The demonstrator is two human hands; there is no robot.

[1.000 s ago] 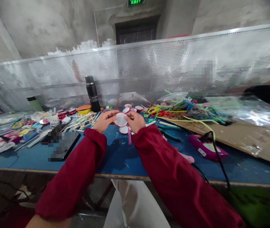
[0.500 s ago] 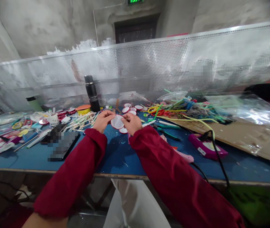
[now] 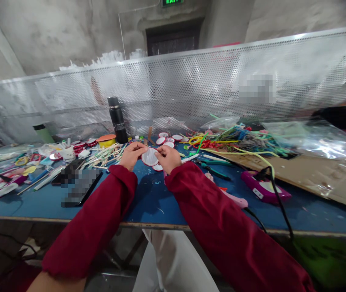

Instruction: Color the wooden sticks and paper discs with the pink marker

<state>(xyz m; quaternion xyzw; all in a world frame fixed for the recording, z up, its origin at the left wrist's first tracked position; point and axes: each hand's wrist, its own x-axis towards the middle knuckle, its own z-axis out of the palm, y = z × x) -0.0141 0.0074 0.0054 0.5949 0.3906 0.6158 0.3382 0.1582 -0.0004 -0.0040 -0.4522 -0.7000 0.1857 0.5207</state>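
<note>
Between my two hands is a round white disc with a red rim (image 3: 150, 157), held up just above the blue table (image 3: 148, 202). My left hand (image 3: 132, 155) pinches its left edge between thumb and fingers. On the opposite edge, my right hand (image 3: 168, 158) has the same kind of pinch. Part of another red-rimmed disc (image 3: 157, 167) shows right below the held one. Several more such discs (image 3: 178, 138) lie behind my hands. A pink-handled tool (image 3: 235, 200) rests by my right forearm, partly hidden by the sleeve.
A black bottle (image 3: 117, 121) stands behind my left hand. Phones (image 3: 84, 188) lie at the left. Green-handled pliers (image 3: 215, 171), a purple box with a black cable (image 3: 264, 190) and cardboard (image 3: 303, 174) are at the right. A perforated metal screen (image 3: 185, 89) runs along the back.
Both hands stay almost in place on the disc. Its face looks slightly tilted compared with before.
</note>
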